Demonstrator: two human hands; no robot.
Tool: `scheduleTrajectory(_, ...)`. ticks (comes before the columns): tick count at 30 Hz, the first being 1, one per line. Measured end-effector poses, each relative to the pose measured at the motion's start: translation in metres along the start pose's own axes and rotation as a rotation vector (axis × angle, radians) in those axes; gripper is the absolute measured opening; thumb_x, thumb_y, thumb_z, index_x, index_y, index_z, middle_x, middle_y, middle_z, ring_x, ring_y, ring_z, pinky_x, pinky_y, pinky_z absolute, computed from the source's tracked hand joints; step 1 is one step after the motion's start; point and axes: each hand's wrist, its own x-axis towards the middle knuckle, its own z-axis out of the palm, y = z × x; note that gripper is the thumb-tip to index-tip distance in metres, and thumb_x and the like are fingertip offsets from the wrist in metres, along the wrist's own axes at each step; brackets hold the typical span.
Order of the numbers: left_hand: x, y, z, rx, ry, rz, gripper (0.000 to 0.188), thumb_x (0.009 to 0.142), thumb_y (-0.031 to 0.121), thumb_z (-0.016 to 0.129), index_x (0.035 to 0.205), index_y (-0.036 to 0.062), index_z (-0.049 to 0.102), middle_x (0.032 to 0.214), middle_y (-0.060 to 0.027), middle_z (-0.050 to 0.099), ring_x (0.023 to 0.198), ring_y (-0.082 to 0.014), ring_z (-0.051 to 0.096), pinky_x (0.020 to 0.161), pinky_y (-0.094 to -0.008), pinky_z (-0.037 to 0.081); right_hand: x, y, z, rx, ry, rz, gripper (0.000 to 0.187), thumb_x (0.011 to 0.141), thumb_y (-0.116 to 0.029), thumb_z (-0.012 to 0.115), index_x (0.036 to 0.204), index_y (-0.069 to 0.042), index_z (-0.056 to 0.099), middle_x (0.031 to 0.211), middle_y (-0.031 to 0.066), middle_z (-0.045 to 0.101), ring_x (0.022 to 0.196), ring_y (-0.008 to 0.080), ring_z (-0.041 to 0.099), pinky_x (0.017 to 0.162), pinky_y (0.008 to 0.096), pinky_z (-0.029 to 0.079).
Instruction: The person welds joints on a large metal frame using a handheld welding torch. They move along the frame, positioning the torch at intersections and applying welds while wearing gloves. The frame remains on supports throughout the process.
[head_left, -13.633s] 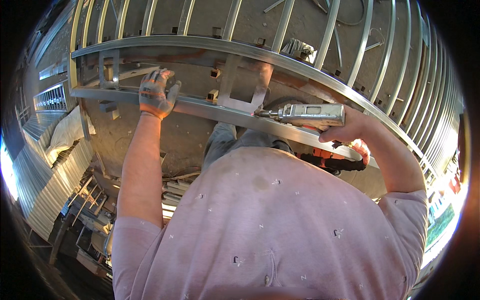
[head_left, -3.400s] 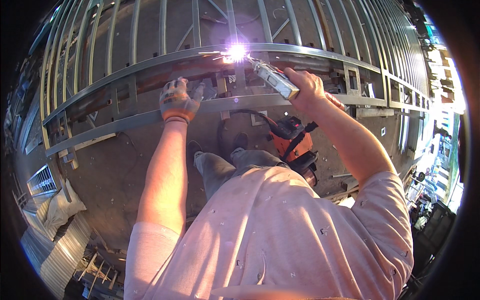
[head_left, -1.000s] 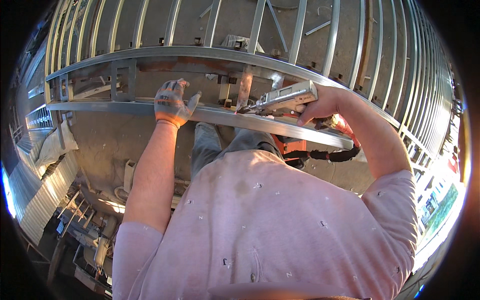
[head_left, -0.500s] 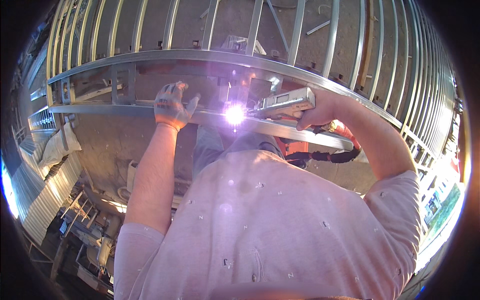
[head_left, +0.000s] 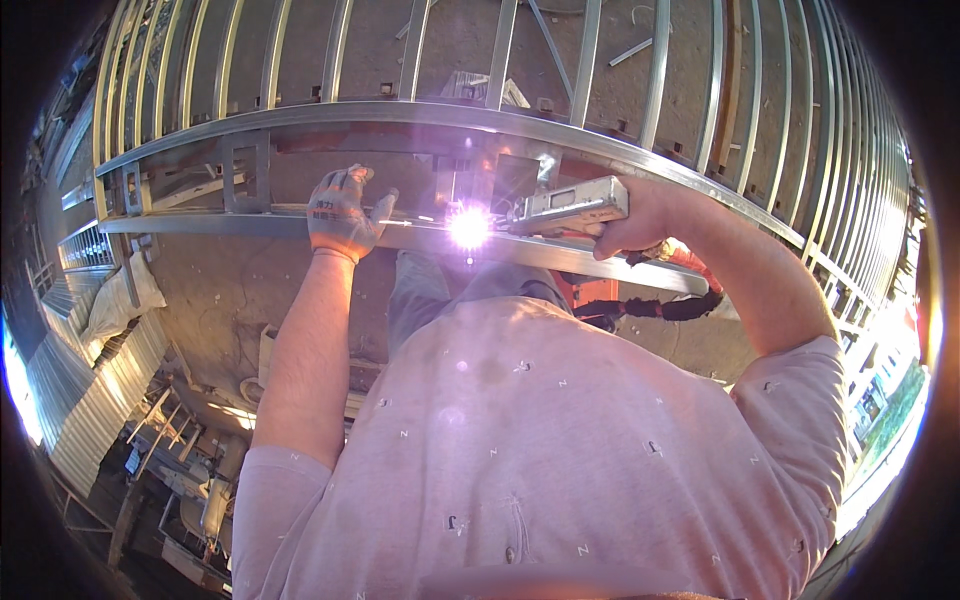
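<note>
My right hand is bare and wrapped round a boxy, silver welding gun. The gun's nose points left at a glaring arc on the near metal rail. The glare hides the weld spot itself. Left of the arc, my gloved left hand rests over the same rail, its fingers bent slightly and its thumb held apart. A thin bright streak runs between the thumb and the arc; whether it is a spark or a wire I cannot tell.
A long curved rail with many upright bars lies beyond the near one. A dark hose loops below my right wrist. A pale sack, corrugated sheets and machinery stand at the left. Metal offcuts lie on the far ground.
The sparks look different, with a sideways streak now beside my left thumb instead of an upright one above the arc. Both hands and the welding gun have hardly moved.
</note>
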Motion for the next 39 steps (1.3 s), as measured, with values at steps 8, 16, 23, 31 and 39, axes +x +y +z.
scheduleTrajectory(8,0.0,-0.001,0.001,-0.009,0.019,0.004,0.045,0.089,0.045,0.081,0.115,0.009,0.074,0.113,-0.0101,0.079,0.112,-0.0347,0.072,0.101,-0.0484,0.056,-0.003,0.001,-0.001,-0.044,0.074,0.007,0.068,0.073,-0.015,0.098,0.134,-0.005,0.068,0.105,0.0115,0.08,0.084,0.0194,0.076,0.074,0.0353,0.065)
scheduleTrajectory(16,0.001,-0.001,0.002,-0.017,0.048,0.011,0.043,0.089,0.043,0.082,0.113,0.0087,0.074,0.113,-0.011,0.079,0.111,-0.0356,0.072,0.099,-0.0484,0.056,-0.011,0.0,-0.003,0.059,0.025,0.025,0.066,0.076,-0.018,0.094,0.136,-0.008,0.068,0.105,0.0115,0.078,0.082,0.0203,0.076,0.073,0.0373,0.063)
scheduleTrajectory(23,0.0,-0.004,0.005,-0.03,0.039,0.006,0.04,0.089,0.039,0.08,0.114,0.0086,0.074,0.114,-0.0119,0.078,0.111,-0.0368,0.072,0.099,-0.0492,0.056,-0.01,0.003,-0.007,-0.116,0.004,-0.004,0.068,0.073,-0.024,0.096,0.136,-0.011,0.071,0.115,0.0111,0.079,0.102,0.0251,0.076,0.094,0.0401,0.06)
scheduleTrajectory(31,-0.003,-0.01,0.008,-0.065,0.065,0.032,0.032,0.094,0.033,0.075,0.116,0.0093,0.074,0.118,-0.0144,0.078,0.114,-0.0386,0.072,0.102,-0.051,0.055,-0.01,0.011,-0.005,-0.016,0.015,-0.007,0.068,0.072,-0.023,0.095,0.135,-0.01,0.071,0.115,0.0121,0.08,0.101,0.0253,0.076,0.093,0.0389,0.06)
scheduleTrajectory(39,-0.003,-0.008,0.006,-0.037,0.063,0.02,0.029,0.094,0.029,0.075,0.116,0.0091,0.073,0.119,-0.015,0.078,0.114,-0.0396,0.071,0.101,-0.0514,0.055,-0.009,0.02,-0.008,0.105,-0.048,0.107,0.059,0.078,-0.016,0.093,0.133,-0.009,0.071,0.105,0.0069,0.078,0.085,0.0194,0.073,0.074,0.0355,0.062)
